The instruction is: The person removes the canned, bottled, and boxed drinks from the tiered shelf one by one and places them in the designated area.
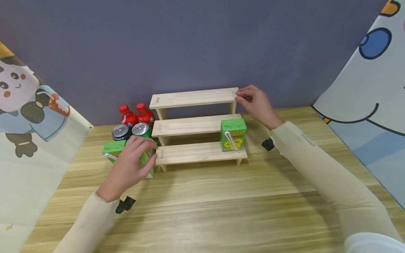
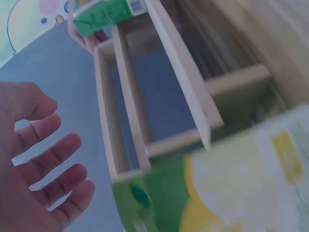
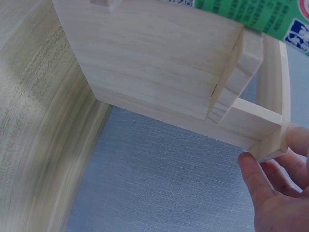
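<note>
A three-step wooden shelf (image 1: 196, 126) stands against the back wall. My right hand (image 1: 254, 103) pinches the right end of its top step; in the right wrist view, the thumb and fingers (image 3: 256, 181) lie on either side of that corner. A green juice box (image 1: 233, 135) with a straw sits at the right end of the lowest step. My left hand (image 1: 131, 165), fingers apart and slightly bent, is over the drinks left of the shelf and holds nothing. Partly hidden behind it are green juice boxes (image 1: 114, 147), one of them the large carton (image 2: 231, 183) close up in the left wrist view.
Behind the boxes stand a dark can (image 1: 121, 131), a green can (image 1: 141, 129) and two red-capped bottles (image 1: 128, 116). Wood-grain table (image 1: 202, 211) stretches in front of the shelf. A grey wall (image 1: 196, 45) rises behind, with cartoon-printed panels (image 1: 34, 116) at the sides.
</note>
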`<state>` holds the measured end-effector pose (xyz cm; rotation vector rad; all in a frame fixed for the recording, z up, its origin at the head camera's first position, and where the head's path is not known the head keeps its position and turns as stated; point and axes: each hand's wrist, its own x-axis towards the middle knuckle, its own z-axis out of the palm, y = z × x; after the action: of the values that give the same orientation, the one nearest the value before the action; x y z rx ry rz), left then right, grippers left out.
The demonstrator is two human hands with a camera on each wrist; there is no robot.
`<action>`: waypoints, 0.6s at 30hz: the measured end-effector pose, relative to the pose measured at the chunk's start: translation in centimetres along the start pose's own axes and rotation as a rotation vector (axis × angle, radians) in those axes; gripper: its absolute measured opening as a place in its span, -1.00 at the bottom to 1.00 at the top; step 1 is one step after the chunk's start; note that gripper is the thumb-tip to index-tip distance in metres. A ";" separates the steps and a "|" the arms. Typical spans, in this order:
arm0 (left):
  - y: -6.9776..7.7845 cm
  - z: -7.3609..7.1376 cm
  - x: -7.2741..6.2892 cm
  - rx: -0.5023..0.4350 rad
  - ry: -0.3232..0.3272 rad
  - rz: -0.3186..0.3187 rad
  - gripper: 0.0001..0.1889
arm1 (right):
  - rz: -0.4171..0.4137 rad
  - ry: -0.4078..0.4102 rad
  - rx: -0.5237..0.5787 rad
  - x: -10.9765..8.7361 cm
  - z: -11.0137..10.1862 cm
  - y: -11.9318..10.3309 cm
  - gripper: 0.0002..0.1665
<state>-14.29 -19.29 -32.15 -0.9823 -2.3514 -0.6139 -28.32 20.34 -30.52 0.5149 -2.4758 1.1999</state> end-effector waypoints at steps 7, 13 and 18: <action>1.8 1.2 2.7 -0.058 -0.012 0.028 -0.84 | 0.001 -0.005 -0.001 0.0 0.0 0.0 -0.63; 3.3 2.2 5.2 -0.060 -0.057 0.026 -0.83 | 0.004 -0.009 0.000 0.1 0.1 0.0 -0.64; 4.5 3.2 7.1 -0.055 -0.091 0.051 -0.83 | -0.004 -0.001 -0.005 0.1 0.0 0.0 -0.66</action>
<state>-16.19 -10.97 -29.30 -1.1128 -2.3912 -0.6294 -28.40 20.29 -30.48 0.5188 -2.4766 1.1919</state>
